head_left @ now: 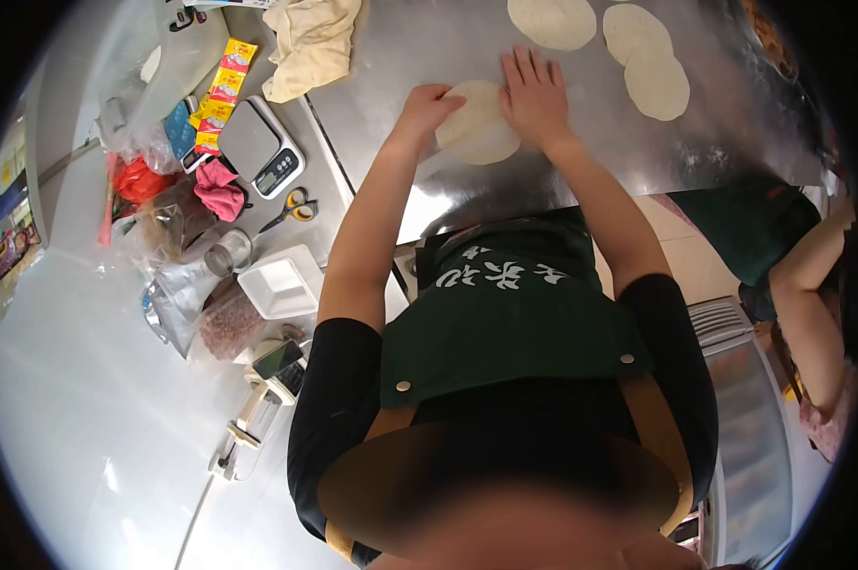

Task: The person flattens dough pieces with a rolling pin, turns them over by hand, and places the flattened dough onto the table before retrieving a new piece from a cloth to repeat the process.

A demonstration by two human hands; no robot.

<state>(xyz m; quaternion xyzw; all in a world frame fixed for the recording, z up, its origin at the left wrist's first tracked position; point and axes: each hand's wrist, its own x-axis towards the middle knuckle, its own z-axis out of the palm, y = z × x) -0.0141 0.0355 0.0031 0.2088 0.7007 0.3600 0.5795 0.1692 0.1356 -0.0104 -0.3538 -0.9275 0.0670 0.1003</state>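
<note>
A pale, thin round of dough (481,123) lies on the steel worktop (381,142) in front of me. My left hand (425,116) is closed on its left edge, thumb on top and the other fingers curled, partly hidden. On the right edge of the round, my right hand (537,103) rests flat with fingers stretched forward and thumb side against the dough. Farther back lies another dough round (552,21), cut off by the view's top. To its right, an upper dough round (636,34) touches a lower dough round (658,85).
A cream cloth (313,47) lies at the back left. Left of the worktop are a digital scale (263,147), scissors (294,207), yellow-red packets (225,95), a pink cloth (219,190) and a white tray (282,283). At right, a co-worker's arm (809,275) shows beside the worktop.
</note>
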